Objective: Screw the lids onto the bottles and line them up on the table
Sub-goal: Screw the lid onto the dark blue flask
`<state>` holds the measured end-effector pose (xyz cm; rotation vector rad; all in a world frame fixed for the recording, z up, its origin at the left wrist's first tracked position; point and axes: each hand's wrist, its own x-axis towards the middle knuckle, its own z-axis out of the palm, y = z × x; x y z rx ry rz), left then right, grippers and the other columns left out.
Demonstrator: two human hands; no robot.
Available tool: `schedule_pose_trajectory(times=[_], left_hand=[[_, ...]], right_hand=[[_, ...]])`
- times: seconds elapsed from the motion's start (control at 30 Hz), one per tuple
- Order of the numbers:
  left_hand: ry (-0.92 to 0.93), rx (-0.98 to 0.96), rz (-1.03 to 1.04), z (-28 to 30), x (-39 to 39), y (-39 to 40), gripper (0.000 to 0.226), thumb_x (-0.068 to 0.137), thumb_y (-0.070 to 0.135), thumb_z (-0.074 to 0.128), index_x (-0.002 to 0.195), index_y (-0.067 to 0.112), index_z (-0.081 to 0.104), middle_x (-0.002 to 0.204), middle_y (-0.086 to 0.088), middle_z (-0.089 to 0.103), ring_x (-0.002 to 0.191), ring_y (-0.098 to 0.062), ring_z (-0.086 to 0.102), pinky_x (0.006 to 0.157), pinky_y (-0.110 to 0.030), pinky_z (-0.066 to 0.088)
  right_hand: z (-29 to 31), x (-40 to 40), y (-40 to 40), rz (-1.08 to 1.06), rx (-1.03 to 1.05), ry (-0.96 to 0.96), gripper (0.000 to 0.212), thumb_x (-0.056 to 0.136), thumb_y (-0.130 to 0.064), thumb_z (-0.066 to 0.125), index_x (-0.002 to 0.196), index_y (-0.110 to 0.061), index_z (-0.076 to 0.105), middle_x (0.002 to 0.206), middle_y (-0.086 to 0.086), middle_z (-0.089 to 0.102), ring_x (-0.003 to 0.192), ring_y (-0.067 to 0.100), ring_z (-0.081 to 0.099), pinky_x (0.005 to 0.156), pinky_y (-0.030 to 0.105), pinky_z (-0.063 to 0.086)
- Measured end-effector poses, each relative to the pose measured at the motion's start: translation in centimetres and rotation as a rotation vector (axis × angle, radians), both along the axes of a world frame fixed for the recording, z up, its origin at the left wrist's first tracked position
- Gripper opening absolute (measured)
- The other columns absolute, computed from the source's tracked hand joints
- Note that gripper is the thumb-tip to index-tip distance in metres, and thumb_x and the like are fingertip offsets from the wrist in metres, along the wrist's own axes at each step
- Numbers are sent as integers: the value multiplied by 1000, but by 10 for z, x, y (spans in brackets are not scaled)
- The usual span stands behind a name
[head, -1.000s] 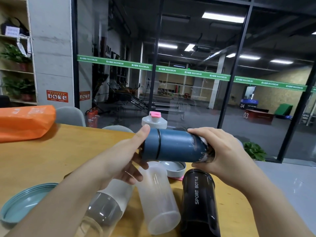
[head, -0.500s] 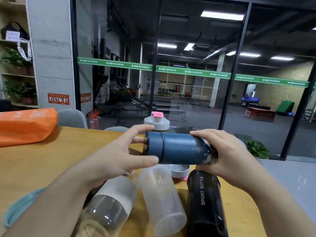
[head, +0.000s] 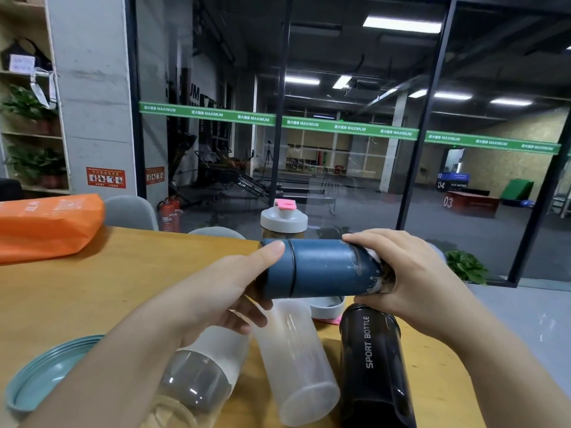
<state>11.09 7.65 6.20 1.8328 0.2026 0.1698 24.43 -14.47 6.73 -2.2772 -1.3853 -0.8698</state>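
Sport bottle (head: 374, 362) right of frosted bottle (head: 296, 359)

A matt blue bottle (head: 327, 267) (its paint is worn near one end) is seen above a smooth wooden table (head: 92, 288); glossy black plastic is shown by the sport bottle (head: 370, 366).

the teal lid (head: 40, 378) at the table's near left corner and the black bottle (head: 375, 375) run off the bottom edge.

orange bag (head: 46, 225) sitting on table's (head: 92, 291) far left, grey chairs (head: 131, 213) standing behind, fire extinguishers (head: 169, 213) standing by pillar.
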Motion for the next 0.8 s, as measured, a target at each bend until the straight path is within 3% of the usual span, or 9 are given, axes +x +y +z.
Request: schedule_pose_trajectory(times=[0.1,0.2,0.4,0.47,0.53,0.63,0.7,0.8], left_hand=[[-65,63,-5,0,1,5,61,59,64,64,107,27,60,83,-4,66,64,-12,65,61,-29,51],[-124,87,-61,-2,1,12,71,49,56,72,116,37,55,94,-4,68,72,-9,65,65,-28,50],[-265,218,-118,-1,0,14,64,72,18,81,111,58,49,115,4,60,89,-13,68,66,-26,52],[-289,232,-106,0,1,14,66,63,31,84,110,61,48,117,6,59,93,-11,67,67,-27,53],[-280,206,-86,0,1,13,75,48,59,81,113,64,43,119,8,59,95,-9,67,76,-29,53],[-191,164,2,-2,3,4,86,44,90,51,120,53,36,112,7,64,86,-6,68,84,-33,53],[-117,145,63,-3,5,-4,90,51,96,34,121,39,42,105,-1,66,80,-9,71,80,-32,55],[-85,98,82,-7,9,-10,86,54,87,43,114,27,50,89,-2,71,68,-13,68,66,-30,53]], right_hand=[[0,0,0,6,-1,22,81,61,-30,86,129,-41,46,118,-29,42,108,-8,33,91,17,25],[0,2,0,23,12,3,80,58,-28,88,128,-38,49,116,-27,45,104,-9,33,88,13,27],[-1,3,-1,26,26,-14,80,57,-27,88,127,-35,52,116,-25,47,103,-10,34,88,13,27],[0,3,-2,28,33,-4,79,57,-27,88,127,-36,52,116,-26,46,104,-10,34,89,12,27],[1,3,-2,28,46,9,80,58,-26,88,128,-36,51,116,-27,46,103,-9,35,89,12,28],[1,3,-2,18,43,-26,83,56,-25,88,129,-36,50,116,-25,45,104,-5,38,87,13,28],[0,3,-1,20,42,-53,83,55,-25,88,128,-35,50,116,-23,46,107,2,42,87,13,27],[-1,4,-1,17,27,-69,83,56,-26,88,129,-35,49,116,-23,46,107,3,42,89,13,25]])
